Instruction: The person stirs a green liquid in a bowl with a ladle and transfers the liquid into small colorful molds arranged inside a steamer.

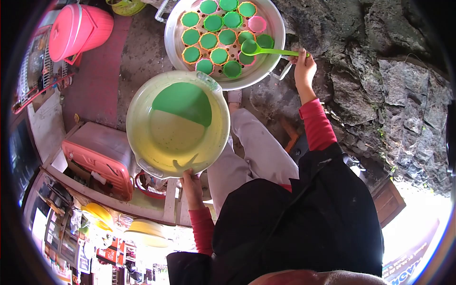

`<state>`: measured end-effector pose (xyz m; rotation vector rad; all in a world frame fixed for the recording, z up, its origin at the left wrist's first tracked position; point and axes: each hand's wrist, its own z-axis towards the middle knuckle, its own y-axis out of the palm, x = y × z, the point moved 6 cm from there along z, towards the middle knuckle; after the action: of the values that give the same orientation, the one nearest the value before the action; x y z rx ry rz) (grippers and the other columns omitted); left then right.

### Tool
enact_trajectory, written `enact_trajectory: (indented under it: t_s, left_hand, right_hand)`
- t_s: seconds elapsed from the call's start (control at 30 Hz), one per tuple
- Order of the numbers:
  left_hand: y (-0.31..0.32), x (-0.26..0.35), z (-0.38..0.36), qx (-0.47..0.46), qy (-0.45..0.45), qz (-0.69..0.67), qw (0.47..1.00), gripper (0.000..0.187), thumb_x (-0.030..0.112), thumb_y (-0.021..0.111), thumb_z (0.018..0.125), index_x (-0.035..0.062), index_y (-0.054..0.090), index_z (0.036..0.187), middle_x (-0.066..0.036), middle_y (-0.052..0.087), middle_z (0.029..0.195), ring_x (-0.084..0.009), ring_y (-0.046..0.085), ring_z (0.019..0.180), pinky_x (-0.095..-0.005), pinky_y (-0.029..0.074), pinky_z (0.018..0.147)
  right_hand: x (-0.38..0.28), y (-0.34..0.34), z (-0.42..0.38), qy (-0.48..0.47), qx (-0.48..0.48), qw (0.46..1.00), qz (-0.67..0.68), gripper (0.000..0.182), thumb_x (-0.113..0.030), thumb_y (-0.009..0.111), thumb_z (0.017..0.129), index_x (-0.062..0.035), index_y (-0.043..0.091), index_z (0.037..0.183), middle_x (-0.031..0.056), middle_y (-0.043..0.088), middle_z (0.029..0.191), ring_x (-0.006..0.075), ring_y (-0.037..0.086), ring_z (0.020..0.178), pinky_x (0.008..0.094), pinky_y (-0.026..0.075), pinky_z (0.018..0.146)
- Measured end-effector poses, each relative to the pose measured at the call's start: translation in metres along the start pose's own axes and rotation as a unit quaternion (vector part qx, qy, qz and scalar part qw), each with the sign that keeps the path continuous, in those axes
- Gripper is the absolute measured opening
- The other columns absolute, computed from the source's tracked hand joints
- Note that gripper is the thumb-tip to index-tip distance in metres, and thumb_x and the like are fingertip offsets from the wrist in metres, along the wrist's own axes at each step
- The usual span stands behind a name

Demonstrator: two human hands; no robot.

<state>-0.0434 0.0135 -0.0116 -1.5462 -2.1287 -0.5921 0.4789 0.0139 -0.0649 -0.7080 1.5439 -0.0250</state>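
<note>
My left hand (191,185) is closed on the near rim of a pale yellow plastic basin (137,128). The basin is tilted, and green liquid (183,102) pools at its far side. My right hand (304,69) grips the handle of a bright green ladle (278,51), whose bowl is over a metal steamer tray (172,45). Small fluted cups, such as an orange-rimmed cup (208,41) and a pink-rimmed cup (204,65), stand on the perforated tray, most showing green filling. One pink cup (257,24) at the right shows no green inside.
Rough rock wall (351,85) rises on the right, close to my right arm. A pink lidded bucket (80,31) stands at the upper left, and a pink plastic container (97,156) lies below it. Yellow basins (145,232) and shelving are at the lower left.
</note>
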Motion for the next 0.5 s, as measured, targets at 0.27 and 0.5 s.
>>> enact_trajectory:
  t_s: [0.27,0.5]
  left_hand:
    - [-0.0008,0.0007,0.0000,0.011,0.008,0.023,1.000,0.022,0.009,0.051,0.083,0.0007,0.045,0.102,-0.008,0.049,0.102,-0.0149,0.052,0.090,-0.0293,0.048,0.078]
    - [0.0037,0.0039,-0.0022,0.015,0.009,0.024,1.000,0.022,0.009,0.051,0.083,-0.0006,0.045,0.102,-0.009,0.048,0.104,-0.0155,0.052,0.093,-0.0303,0.048,0.079]
  right_hand:
    - [-0.0006,-0.0002,0.0011,0.008,0.006,1.000,0.002,0.038,-0.031,0.045,0.094,0.0023,0.061,0.085,0.0069,0.063,0.062,0.0087,0.058,0.055,0.0228,0.046,0.055]
    - [-0.0047,0.0000,0.0009,0.021,-0.011,0.999,0.026,0.035,-0.028,0.047,0.095,0.0034,0.061,0.088,0.0063,0.063,0.069,0.0091,0.057,0.060,0.0220,0.046,0.060]
